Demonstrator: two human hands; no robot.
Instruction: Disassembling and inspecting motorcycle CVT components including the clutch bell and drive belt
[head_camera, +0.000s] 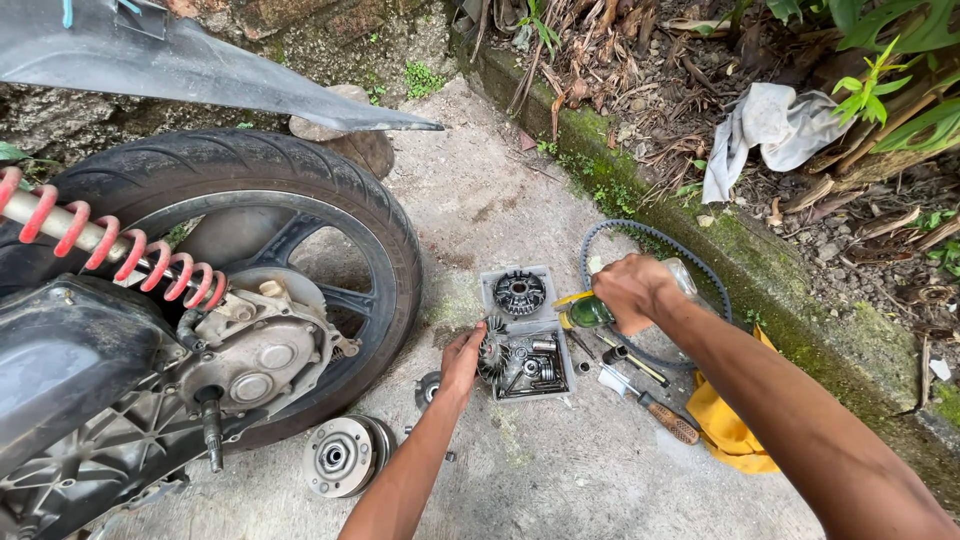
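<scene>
— What's the left hand (462, 358) doing?
— Its fingers are wrapped around a round finned metal part (492, 350), at the left edge of the small parts tray (494, 290).
— And the right hand (630, 291)?
— It's closed around a green bottle (592, 312), tipped over the tray.

The tray (528, 325) is grey, and the parts inside it are dark metal with a silver shine. Just right of the tray, the bottle (592, 310) is green with a yellow tip. Further right of the tray, the belt (655, 245) is black with a bluish toothed edge, and the cloth (728, 425) is yellow. The screwdriver (668, 417) handle is brown with a cross pattern. Far left of the tray, the tyre (240, 165) is black and the spring (110, 245) is red.
</scene>
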